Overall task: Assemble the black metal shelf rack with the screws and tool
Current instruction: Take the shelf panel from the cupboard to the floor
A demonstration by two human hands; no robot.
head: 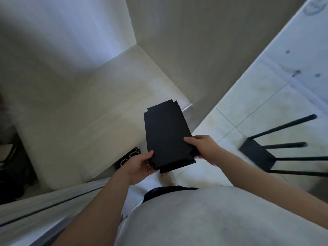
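The black shelf panel (166,135) is up in the air in front of the person's belly, held by both hands. It is a flat, dark, long plate with a small notch cut out of each corner. Its long side points away from the person, and its near end has a lip that is bent down.

The left hand (140,166) holds the near left corner. The thumb lies on top and the fingers curl under the plate, so the hand pinches the panel. The right hand (200,148) holds the right edge close to the near right corner. Its thumb presses on top and its fingers go under, so it pinches the panel too.

Under the near end of the panel, a bit of a foot (163,174) shows on the tile floor (248,107). Just left of the left hand, a black piece with white-edged holes (128,156) leans by a big cream-white piece of furniture (88,112).

Well to the right, a partly built rack frame (255,155) lies on its side on the floor. Four thin black poles (284,126) stick out from it toward the right.

At the bottom is the person's grey shirt (213,219). A plain wall (195,41) stands at the back.
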